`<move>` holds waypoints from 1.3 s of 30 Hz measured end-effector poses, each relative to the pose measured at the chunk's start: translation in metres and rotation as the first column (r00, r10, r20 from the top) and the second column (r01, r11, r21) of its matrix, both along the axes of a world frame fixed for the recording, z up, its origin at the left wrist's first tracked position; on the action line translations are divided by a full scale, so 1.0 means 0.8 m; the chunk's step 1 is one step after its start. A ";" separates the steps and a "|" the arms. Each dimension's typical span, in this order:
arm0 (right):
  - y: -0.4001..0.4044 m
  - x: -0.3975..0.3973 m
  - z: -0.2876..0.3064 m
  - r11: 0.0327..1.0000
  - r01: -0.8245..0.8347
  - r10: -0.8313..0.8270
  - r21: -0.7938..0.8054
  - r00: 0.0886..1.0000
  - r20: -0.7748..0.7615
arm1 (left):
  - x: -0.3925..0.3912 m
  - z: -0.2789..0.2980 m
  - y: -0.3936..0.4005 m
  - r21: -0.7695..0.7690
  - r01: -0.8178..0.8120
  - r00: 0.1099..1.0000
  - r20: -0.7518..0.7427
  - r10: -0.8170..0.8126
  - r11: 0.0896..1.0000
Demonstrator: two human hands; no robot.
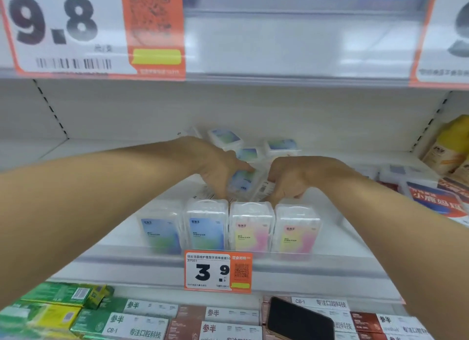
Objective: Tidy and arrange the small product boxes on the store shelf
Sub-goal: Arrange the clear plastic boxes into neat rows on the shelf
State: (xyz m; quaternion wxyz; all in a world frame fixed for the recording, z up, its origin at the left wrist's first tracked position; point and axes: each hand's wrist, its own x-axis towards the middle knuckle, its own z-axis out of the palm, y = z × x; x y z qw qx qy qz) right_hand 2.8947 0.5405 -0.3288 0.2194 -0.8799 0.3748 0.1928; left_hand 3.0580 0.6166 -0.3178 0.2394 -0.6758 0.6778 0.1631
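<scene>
Several small clear plastic boxes stand upright in a row at the front of the white shelf (114, 238): two with blue-green labels (206, 230) and two with pink-yellow labels (251, 234). Behind them, my left hand (215, 169) and my right hand (291, 177) reach in from either side and hold a tilted blue-label box (245, 182) between them. My left thumb lies across its top; my right fingers curl at its right side. More blue-label boxes (224, 138) lie loose farther back.
A 3.9 price tag (218, 271) hangs on the shelf's front rail. Below lie toothpaste cartons (142, 324) and a black phone (299, 319). Blue-red packs (431, 197) and a yellow bag (451, 146) sit to the right. The upper shelf edge carries a 9.8 tag (63, 27).
</scene>
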 end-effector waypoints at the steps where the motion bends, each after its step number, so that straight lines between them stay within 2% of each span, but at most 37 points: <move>1: 0.000 0.001 0.001 1.000 0.005 -0.005 0.026 1.000 0.015 | 0.004 -0.002 0.001 -0.043 0.030 0.999 -0.009 -0.031 0.999; 6: 0.009 -0.012 0.011 0.994 0.030 -0.048 0.101 0.981 0.187 | 0.030 -0.005 0.019 -0.222 -0.075 0.979 -0.202 0.029 0.972; 9: 0.007 -0.025 0.020 0.984 0.143 -0.174 0.105 0.886 0.429 | 0.045 -0.005 0.040 -0.298 -0.168 0.964 -0.247 0.094 0.940; 11: 0.007 -0.025 0.025 0.981 0.160 -0.196 0.113 0.809 0.554 | 0.056 -0.001 0.053 -0.288 -0.239 0.963 -0.195 0.187 0.927; 13: 0.010 -0.020 0.029 0.986 0.139 -0.167 0.094 0.787 0.594 | 0.069 0.003 0.064 -0.230 -0.317 0.947 -0.119 0.297 0.920; 15: 0.015 -0.012 0.035 0.990 0.135 -0.130 0.041 0.754 0.644 | 0.080 0.002 0.073 -0.190 -0.408 0.910 -0.163 0.381 0.893; 18: 0.016 0.001 0.038 0.973 0.176 -0.019 -0.149 0.705 0.708 | 0.088 0.002 0.084 -0.166 -0.493 0.852 -0.291 0.436 0.854; 19: 0.018 0.006 0.036 0.968 0.167 0.012 -0.189 0.718 0.696 | 0.088 0.003 0.089 -0.144 -0.524 0.822 -0.344 0.454 0.840; 21: 0.022 0.015 0.027 0.963 0.100 0.071 -0.250 0.803 0.592 | 0.084 0.005 0.097 -0.072 -0.575 0.758 -0.421 0.498 0.815; 23: 0.026 0.019 0.020 0.972 0.011 0.096 -0.235 0.893 0.439 | 0.082 0.002 0.101 -0.087 -0.554 0.784 -0.388 0.484 0.828; 25: 0.030 0.020 0.026 0.987 -0.046 0.090 -0.153 0.951 0.295 | 0.084 0.000 0.105 -0.162 -0.523 0.824 -0.348 0.448 0.836; 27: 0.030 0.022 0.033 0.995 -0.053 0.071 -0.085 0.974 0.216 | 0.092 0.004 0.110 -0.190 -0.541 0.812 -0.372 0.450 0.819; 30: 0.027 0.028 0.034 0.996 -0.055 0.069 -0.077 0.977 0.203 | 0.110 0.010 0.123 -0.143 -0.605 0.765 -0.376 0.523 0.783; 32: 0.028 0.033 0.033 0.998 -0.039 0.050 -0.054 0.973 0.224 | 0.125 0.007 0.133 -0.070 -0.701 0.637 -0.511 0.578 0.710; 35: 0.028 0.036 0.032 0.999 0.042 -0.043 0.012 0.955 0.292 | 0.136 -0.001 0.145 0.023 -0.784 0.352 -0.807 0.474 0.620; 37: 0.029 0.038 0.035 0.994 0.090 -0.106 0.065 0.947 0.303 | 0.129 -0.006 0.148 0.086 -0.819 0.159 -0.916 0.368 0.567; 39: 0.030 0.041 0.038 0.985 0.116 -0.150 0.128 0.942 0.300 | 0.121 -0.011 0.146 0.188 -0.804 -0.017 -0.956 0.294 0.565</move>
